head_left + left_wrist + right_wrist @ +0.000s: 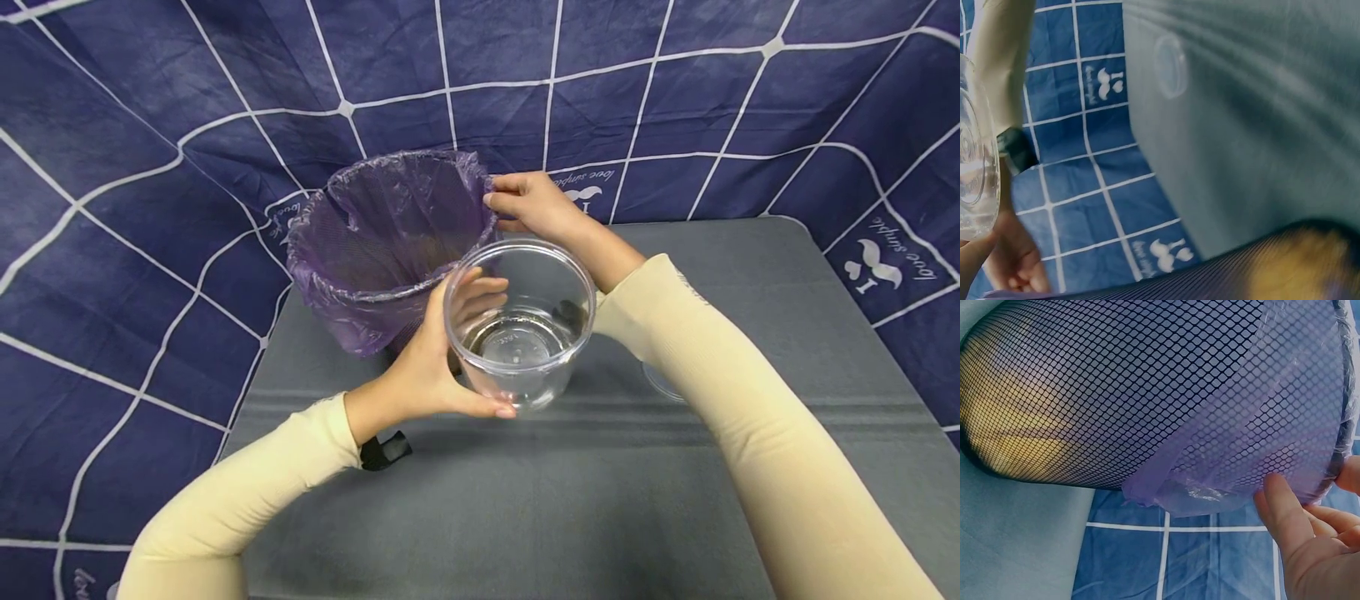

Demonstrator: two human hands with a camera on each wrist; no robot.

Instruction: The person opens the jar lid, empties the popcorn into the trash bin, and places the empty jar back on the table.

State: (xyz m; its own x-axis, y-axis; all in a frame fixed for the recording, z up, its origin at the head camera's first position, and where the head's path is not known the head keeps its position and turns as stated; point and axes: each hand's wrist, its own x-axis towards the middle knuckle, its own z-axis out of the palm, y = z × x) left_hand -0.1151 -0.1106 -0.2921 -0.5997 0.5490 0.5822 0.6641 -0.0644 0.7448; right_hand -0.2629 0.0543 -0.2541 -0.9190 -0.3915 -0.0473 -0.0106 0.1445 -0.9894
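My left hand (pixel 423 367) grips a clear round plastic tub (pixel 551 379), thumb low on its near side and fingers along its left wall. The tub's open mouth faces up toward the head camera, and its inside looks bare. At the back left stands a black mesh trash bin (pixel 1147 394) with a purple bag (pixel 337 312) folded over its rim. My right hand (pixel 536 204) pinches the bin's rim on the right side, thumb over the edge and fingers against the bagged outer wall. Something yellow (pixel 1022 437) shows through the mesh near the bin's bottom.
On the grey table (pixel 525 508), a clear round lid (pixel 1171 65) lies to the right, partly hidden by my right sleeve in the head view. A blue gridded cloth (pixel 600 100) hangs behind and beside the table. A black strap (pixel 386 450) shows at my left wrist.
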